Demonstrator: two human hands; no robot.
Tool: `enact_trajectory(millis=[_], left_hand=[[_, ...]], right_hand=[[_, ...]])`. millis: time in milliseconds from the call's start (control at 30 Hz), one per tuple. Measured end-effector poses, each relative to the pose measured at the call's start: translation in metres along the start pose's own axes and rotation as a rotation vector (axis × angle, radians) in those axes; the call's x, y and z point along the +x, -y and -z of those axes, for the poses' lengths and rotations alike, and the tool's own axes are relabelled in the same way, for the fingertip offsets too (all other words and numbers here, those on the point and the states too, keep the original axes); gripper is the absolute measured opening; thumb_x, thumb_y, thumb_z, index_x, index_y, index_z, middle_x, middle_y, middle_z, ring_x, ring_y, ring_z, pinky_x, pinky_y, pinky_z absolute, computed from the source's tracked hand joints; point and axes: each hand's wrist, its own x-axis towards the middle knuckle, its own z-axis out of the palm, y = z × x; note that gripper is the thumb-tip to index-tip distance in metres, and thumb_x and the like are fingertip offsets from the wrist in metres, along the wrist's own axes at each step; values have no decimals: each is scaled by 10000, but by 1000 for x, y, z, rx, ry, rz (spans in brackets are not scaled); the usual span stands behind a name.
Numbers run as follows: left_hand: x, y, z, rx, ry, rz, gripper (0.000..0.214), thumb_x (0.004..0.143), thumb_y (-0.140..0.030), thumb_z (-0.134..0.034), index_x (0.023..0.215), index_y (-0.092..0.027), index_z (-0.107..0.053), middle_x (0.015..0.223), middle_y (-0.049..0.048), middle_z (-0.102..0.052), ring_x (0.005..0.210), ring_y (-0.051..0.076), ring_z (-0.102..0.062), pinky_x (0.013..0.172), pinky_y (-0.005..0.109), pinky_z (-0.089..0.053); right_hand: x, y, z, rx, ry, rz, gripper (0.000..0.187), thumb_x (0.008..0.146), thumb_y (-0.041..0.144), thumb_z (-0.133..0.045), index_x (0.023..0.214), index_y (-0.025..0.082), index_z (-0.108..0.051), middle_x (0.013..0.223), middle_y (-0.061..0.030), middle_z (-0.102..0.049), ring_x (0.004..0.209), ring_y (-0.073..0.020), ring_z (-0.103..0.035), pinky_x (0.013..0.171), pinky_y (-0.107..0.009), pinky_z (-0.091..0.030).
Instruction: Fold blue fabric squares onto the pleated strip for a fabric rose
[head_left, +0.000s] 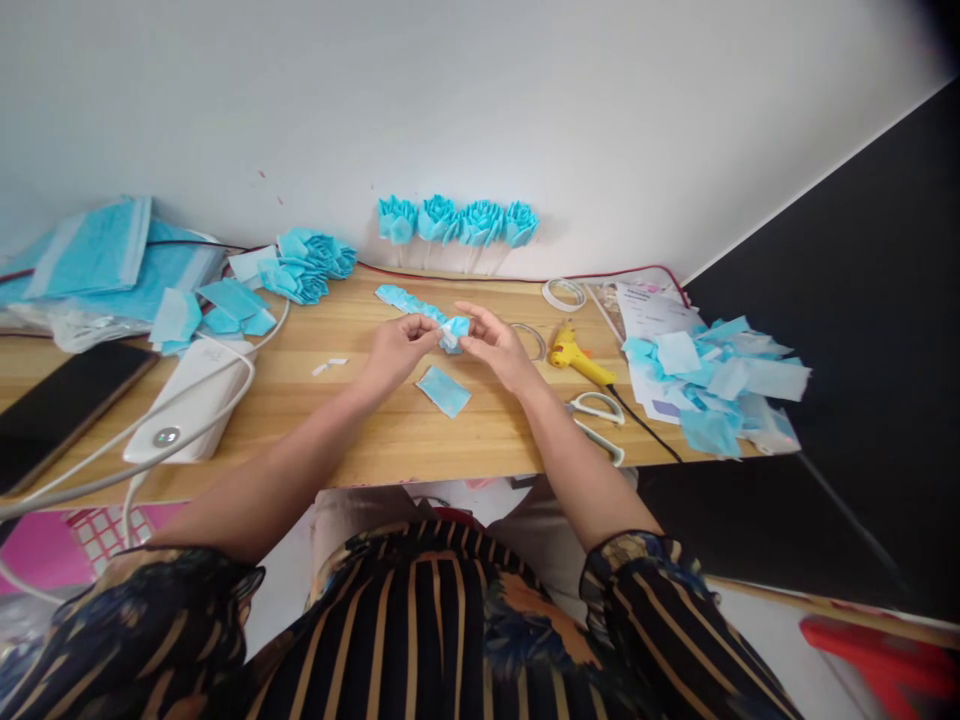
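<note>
Hands (401,350) (496,348) holding blue material (456,328), perhaps folded

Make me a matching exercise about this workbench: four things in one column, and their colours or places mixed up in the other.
Things:
1. Glue gun
2. Power bank
3. Folded blue piece
4. Four blue flowers

Colours or places:
A. Between the left hand and the right hand
B. In a row along the wall
C. White
D. Yellow

Pairs: 1-D, 2-C, 3-A, 4-B
</note>
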Motion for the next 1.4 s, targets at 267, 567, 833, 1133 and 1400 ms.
enact_trajectory(millis=[267, 567, 833, 1133, 1400], left_hand=[[-1, 1, 1, 12, 22, 8, 200, 767, -368, -687, 766, -168, -668, 658, -27, -586, 610, 111, -452, 606, 260, -338], [0, 2, 0, 46, 19, 7, 197, 741, -361, -679, 738, -169, -639, 666, -25, -580, 605, 107, -433, 602, 258, -330], [0, 2, 0, -21, -84, -1, 183, 756, -338, -688, 730, -163, -640, 671, -22, -597, 605, 102, -475, 606, 250, -362], [-5, -1, -4, -21, -2, -20, 165, 782, -330, -692, 736, -173, -668, 627, -23, -612, 574, 98, -487, 559, 234, -401], [-9, -1, -6, 172, -45, -116, 141, 791, -284, -631, 738, -169, -693, 663, -3, -644, 617, 114, -520, 587, 244, -398]], right_hand=[[0, -1, -1, 84, -30, 7, 550, 784, 319, -745, 1312, 252, -608, 822, 41, -635, 764, -128, -586, 764, -283, -483], [-1, 3, -3, 77, -70, 3, 557, 770, 374, -750, 1295, 272, -595, 910, 15, -708, 843, -172, -649, 819, -325, -521], [-13, 22, -17, -468, -392, 242, 251, 950, 396, -533, 773, 228, -592, 762, -5, -661, 768, -167, -607, 786, -319, -463], [-11, 16, -23, -774, -199, 236, 220, 960, 272, -482, 777, 219, -593, 746, -24, -673, 744, -183, -593, 765, -339, -378], [-14, 18, -23, -721, -185, 231, 165, 931, 283, -549, 784, 220, -592, 768, -16, -681, 742, -173, -579, 784, -340, -391]])
